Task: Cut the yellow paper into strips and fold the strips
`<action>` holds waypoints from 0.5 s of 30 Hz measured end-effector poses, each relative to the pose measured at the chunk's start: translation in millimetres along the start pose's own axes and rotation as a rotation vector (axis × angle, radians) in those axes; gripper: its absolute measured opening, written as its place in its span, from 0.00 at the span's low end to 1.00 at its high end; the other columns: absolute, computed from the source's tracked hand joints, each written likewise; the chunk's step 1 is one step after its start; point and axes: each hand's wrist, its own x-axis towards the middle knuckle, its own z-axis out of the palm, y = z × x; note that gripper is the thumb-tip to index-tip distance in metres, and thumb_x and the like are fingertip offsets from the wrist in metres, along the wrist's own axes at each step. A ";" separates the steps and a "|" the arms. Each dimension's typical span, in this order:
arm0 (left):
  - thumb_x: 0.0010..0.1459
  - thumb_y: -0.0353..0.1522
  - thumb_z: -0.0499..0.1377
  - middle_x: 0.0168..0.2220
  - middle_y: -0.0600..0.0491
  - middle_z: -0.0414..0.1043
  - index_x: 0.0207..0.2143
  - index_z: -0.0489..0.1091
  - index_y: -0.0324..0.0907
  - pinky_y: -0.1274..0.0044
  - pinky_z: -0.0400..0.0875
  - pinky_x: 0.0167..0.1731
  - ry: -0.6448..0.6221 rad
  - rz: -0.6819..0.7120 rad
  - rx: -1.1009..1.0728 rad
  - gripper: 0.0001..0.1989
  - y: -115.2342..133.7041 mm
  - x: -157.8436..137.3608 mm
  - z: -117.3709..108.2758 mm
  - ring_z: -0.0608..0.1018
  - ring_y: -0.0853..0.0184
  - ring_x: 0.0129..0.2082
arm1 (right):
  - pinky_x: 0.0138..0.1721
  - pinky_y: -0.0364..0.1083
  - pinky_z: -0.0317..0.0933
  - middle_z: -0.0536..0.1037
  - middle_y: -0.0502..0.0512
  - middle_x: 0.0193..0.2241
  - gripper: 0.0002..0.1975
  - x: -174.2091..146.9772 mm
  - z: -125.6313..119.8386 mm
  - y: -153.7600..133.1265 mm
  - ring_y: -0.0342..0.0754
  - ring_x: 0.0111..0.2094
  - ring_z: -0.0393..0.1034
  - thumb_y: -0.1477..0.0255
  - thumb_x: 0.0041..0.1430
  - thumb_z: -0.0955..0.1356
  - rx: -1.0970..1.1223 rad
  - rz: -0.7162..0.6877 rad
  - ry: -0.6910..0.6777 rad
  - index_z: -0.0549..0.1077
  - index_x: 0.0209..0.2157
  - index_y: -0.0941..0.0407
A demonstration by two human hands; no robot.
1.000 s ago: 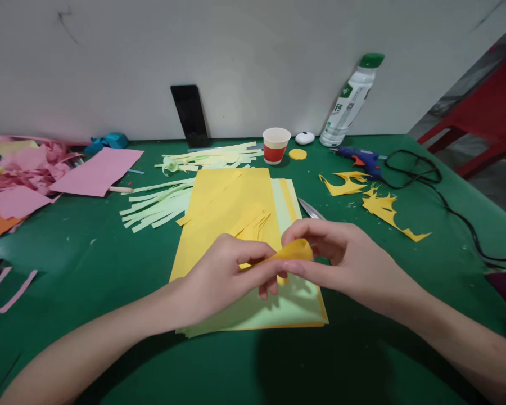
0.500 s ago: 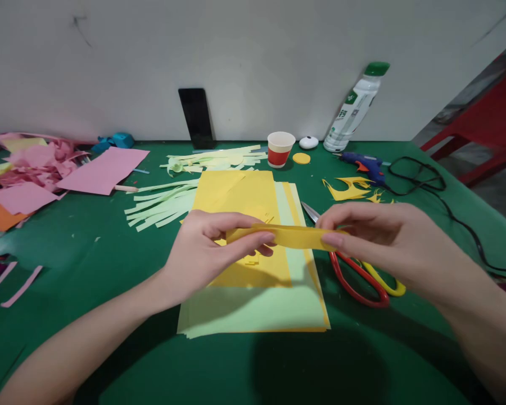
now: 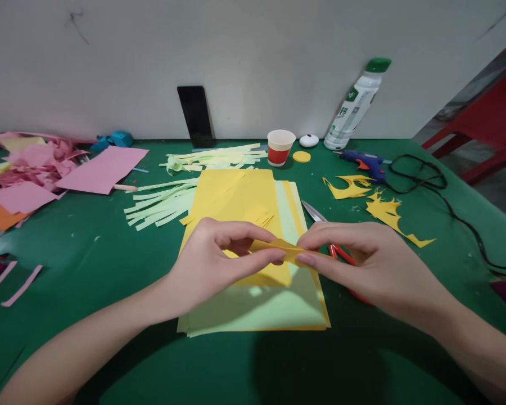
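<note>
A yellow paper strip (image 3: 287,247) is held in the air between my two hands. My left hand (image 3: 223,250) pinches it with thumb and fingers towards its left end. Close beside, my right hand (image 3: 362,253) pinches the strip with thumb and forefinger, the two thumb tips nearly meeting. Beneath my hands lie yellow paper sheets (image 3: 236,191) on a stack of pale green sheets (image 3: 257,312), with small yellow slivers on top. Scissors (image 3: 314,212) with red handles lie partly hidden under my right hand.
Green fringed paper strips (image 3: 164,205) lie left of the stack, and pink paper scraps (image 3: 37,169) further left. A paper cup (image 3: 279,148), a leaning phone (image 3: 196,116), a bottle (image 3: 354,107), a corded glue gun (image 3: 369,166) and yellow offcuts (image 3: 390,214) stand or lie behind and right.
My right hand has slid left along the strip, close to my left hand. The strip now looks tilted and bent between the fingers. The yellow offcut at right has come into view.
</note>
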 end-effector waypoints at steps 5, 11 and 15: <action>0.48 0.30 0.62 0.23 0.56 0.77 0.24 0.74 0.39 0.87 0.70 0.19 -0.004 -0.070 -0.072 0.03 -0.2 2.2 0.2 0.77 0.74 0.21 | 0.30 0.41 0.64 0.77 0.49 0.25 0.03 -1.0 0.2 1.0 0.43 0.27 0.68 0.72 0.51 0.68 0.005 0.004 -0.002 0.73 0.25 0.53; 0.45 0.29 0.64 0.20 0.56 0.76 0.19 0.71 0.38 0.86 0.68 0.16 -0.005 -0.066 -0.065 0.06 -0.5 1.5 2.6 0.75 0.74 0.18 | 0.29 0.42 0.65 0.76 0.49 0.25 0.02 0.2 2.5 -0.9 0.45 0.26 0.69 0.69 0.49 0.68 -0.015 0.001 -0.035 0.73 0.26 0.52; 0.44 0.29 0.65 0.18 0.57 0.74 0.19 0.69 0.38 0.86 0.67 0.16 -0.024 -0.093 -0.081 0.08 -1.4 -0.7 5.3 0.73 0.75 0.18 | 0.27 0.39 0.64 0.76 0.47 0.23 0.02 -1.2 5.9 -2.5 0.41 0.25 0.68 0.72 0.49 0.68 0.024 -0.029 -0.089 0.73 0.24 0.53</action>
